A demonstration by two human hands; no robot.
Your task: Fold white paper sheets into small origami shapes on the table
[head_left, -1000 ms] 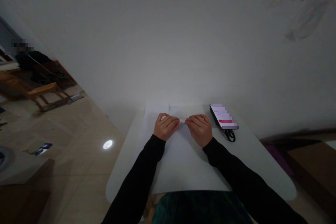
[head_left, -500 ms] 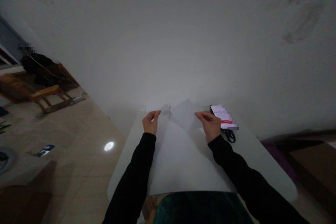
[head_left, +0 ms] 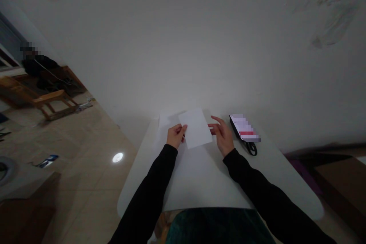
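Observation:
A small white sheet of paper [head_left: 196,127] is held up above the table, slightly tilted. My left hand [head_left: 176,135] pinches its left edge between thumb and fingers. At the paper's right edge is my right hand [head_left: 223,134], its fingers apart and the index finger raised; some fingertips are close to or touching the edge. More white paper [head_left: 163,122] lies beneath on the white table [head_left: 200,194], its outline hard to make out against the tabletop.
A phone [head_left: 243,126] with a lit screen lies right of my right hand, beside a black looped cable [head_left: 251,148]. The wall [head_left: 183,45] rises behind the table. At the far left a person [head_left: 40,63] sits near a wooden chair [head_left: 51,99]. A cardboard box [head_left: 343,175] stands right.
My left hand has moved right and now pinches the paper's left edge. The paper has turned more upright and faces me. My right hand has loosened its pinch, fingers spreading.

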